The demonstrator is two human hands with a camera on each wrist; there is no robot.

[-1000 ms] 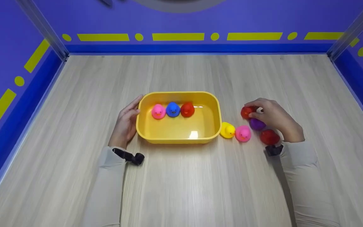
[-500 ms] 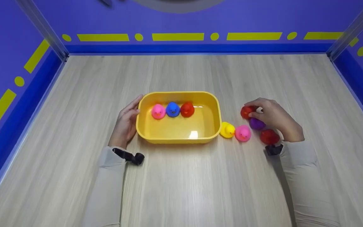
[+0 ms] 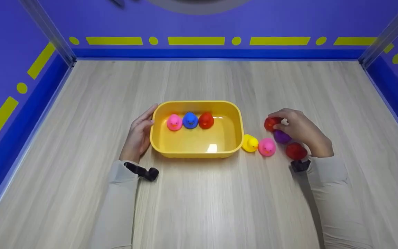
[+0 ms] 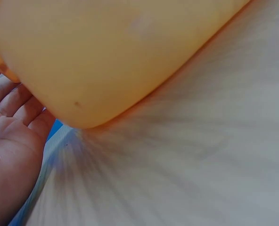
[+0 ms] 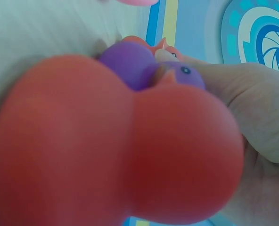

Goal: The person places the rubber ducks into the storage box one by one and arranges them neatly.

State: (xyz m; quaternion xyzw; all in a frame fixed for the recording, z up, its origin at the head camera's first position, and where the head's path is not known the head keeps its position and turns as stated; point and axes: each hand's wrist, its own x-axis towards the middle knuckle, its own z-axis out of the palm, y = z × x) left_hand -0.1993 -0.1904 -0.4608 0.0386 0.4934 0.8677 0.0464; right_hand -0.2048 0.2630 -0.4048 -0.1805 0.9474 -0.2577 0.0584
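A yellow plastic tub [image 3: 199, 154] stands mid-table with a pink rubber duck [image 3: 174, 122], a blue duck [image 3: 190, 120] and a red duck [image 3: 206, 120] in a row inside. My left hand [image 3: 139, 135] rests against the tub's left end, its fingers fairly straight along the outer wall; the left wrist view shows the open palm [image 4: 10, 146]. To the right of the tub, my right hand [image 3: 299, 126] pinches a red rubber duck [image 3: 270, 123] between thumb and forefinger, partly covering it. A purple duck [image 3: 282, 137] sits just beneath the thumb.
A yellow duck [image 3: 250, 143] and a pink duck [image 3: 267, 147] sit side by side at the tub's right corner. Another red duck [image 3: 296, 151] is close to my right wrist and fills much of the right wrist view. Blue walls [image 3: 199, 27] border the wooden table [image 3: 199, 200].
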